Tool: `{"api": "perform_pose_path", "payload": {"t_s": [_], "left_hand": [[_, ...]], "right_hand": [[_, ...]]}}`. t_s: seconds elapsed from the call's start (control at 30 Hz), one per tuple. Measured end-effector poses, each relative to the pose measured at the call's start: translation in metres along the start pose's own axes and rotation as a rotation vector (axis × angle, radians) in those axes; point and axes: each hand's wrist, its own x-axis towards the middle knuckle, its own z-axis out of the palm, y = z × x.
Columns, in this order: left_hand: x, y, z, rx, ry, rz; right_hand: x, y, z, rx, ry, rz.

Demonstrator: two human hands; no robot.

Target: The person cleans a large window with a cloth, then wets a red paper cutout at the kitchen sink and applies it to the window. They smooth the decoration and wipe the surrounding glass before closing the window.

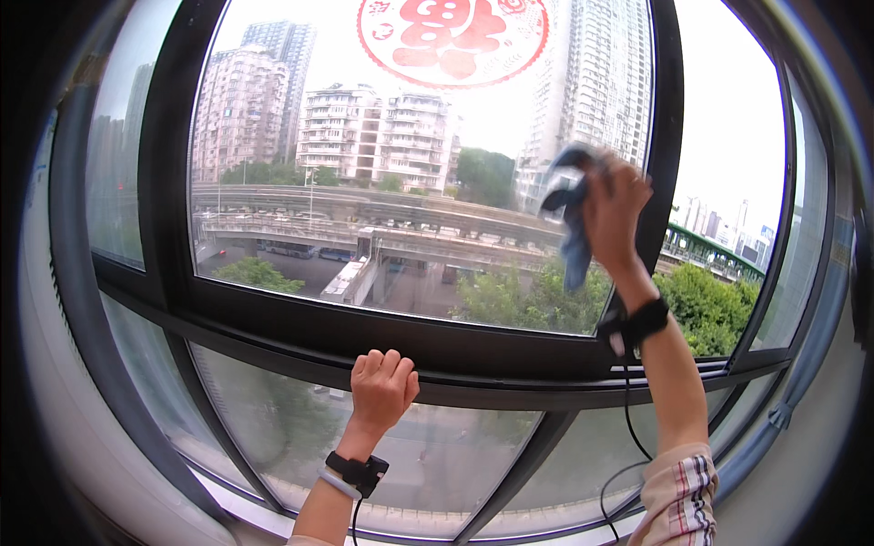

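My right hand is raised to the right side of a large window pane. It holds a crumpled blue cloth at the glass; hand and cloth are slightly blurred. Part of the cloth hangs down below the fingers. Lower and to the left, my left hand rests with curled fingers over the dark horizontal window rail. Its fingertips are hidden behind the knuckles. A black strap with a small device circles each wrist, and a grey band sits below the left one.
A round red decoration is on the upper pane. Dark vertical frame bars divide the window. Black cables hang from the wrist straps. A tied blue curtain hangs at the right. Lower panes extend beneath the rail.
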Motion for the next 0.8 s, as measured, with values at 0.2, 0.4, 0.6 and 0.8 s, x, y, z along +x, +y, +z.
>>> {"api": "perform_pose_path", "payload": {"t_s": [0.2,0.4,0.6,0.8], "left_hand": [[0.0,-0.003,-0.004,0.056,-0.006,0.0],[0.004,0.001,-0.013,0.057,-0.061,-0.006],[0.001,0.011,0.0,0.015,-0.066,-0.051],[-0.001,0.011,-0.017,0.121,-0.021,-0.083]], "right_hand": [[0.016,-0.071,0.045,0.075,0.111,0.29],[-0.074,-0.144,0.003,0.336,-0.079,-0.528],[-0.075,-0.035,0.002,0.244,-0.163,0.061],[-0.101,-0.056,-0.024,0.345,0.019,0.155]]}}
